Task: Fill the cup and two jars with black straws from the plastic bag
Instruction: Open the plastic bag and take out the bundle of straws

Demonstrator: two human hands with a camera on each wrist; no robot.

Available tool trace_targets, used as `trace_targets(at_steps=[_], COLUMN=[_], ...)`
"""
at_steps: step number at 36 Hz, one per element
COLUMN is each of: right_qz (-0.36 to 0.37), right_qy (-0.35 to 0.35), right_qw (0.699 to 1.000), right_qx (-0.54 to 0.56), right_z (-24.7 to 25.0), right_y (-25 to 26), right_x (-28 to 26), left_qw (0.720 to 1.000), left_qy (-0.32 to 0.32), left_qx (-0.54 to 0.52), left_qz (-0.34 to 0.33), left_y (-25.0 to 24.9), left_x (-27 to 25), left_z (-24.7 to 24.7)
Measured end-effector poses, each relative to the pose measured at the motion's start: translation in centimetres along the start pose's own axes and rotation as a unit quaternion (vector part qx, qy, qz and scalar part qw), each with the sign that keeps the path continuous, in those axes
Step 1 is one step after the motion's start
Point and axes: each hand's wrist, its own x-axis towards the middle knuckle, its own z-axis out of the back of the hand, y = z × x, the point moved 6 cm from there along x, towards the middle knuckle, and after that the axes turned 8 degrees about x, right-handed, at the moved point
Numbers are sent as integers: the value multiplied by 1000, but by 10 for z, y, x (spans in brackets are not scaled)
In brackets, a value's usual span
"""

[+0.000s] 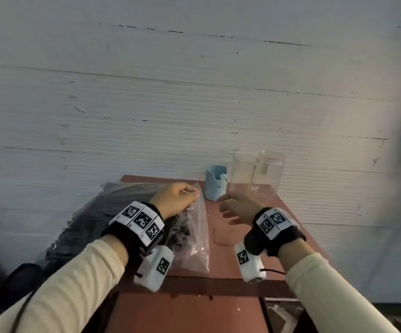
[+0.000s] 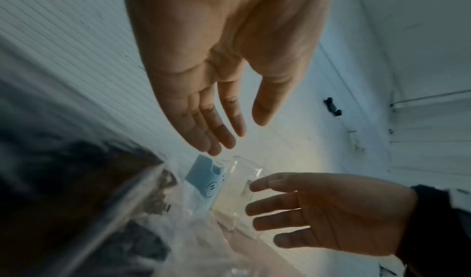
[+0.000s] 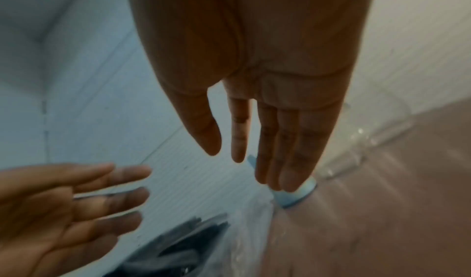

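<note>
A clear plastic bag [image 1: 196,239] of black straws [image 1: 98,212] lies on the left of the red-brown table [image 1: 262,239], its mouth facing right. My left hand [image 1: 182,198] hovers over the bag's far end; the left wrist view shows this left hand [image 2: 241,134] with straight fingers, holding nothing. My right hand [image 1: 228,205] is spread in the air just in front of the light blue cup [image 1: 216,186]; the right wrist view shows the right hand [image 3: 239,158] empty too. Two clear jars [image 1: 244,174] [image 1: 270,170] stand beside the cup, with no straws in them.
A ribbed white wall [image 1: 194,92] rises directly behind the table. The table's front edge [image 1: 206,288] lies below my wrists, with a dark object [image 1: 14,284] off its left side. Bare tabletop lies between bag and right edge.
</note>
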Motion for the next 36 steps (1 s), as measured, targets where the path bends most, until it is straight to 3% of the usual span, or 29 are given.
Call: trace_targets(at_steps=[3,8,17,28,36], right_qz=[-38,-43,-47,91,118], right_qy=[24,62,63,23,68], right_qw=[999,993,992,994,990], right_qx=[-17,-86,-97,-63,-39], right_z=[-21,-45,-44,-31,-44], right_y=[0,6,-1,12,18], right_x=[13,18,22,9,-13], left_qw=[999,999,998,994,990], left_qy=[-20,-17,-9,21,35], left_qx=[19,37,53,109,135], left_qz=[19,29,25,12,-20], left_y=[-1,-2,-5,-5,-9], left_x=[10,13,11,2,-1], left_z=[-3,-11,-16,-18,-20])
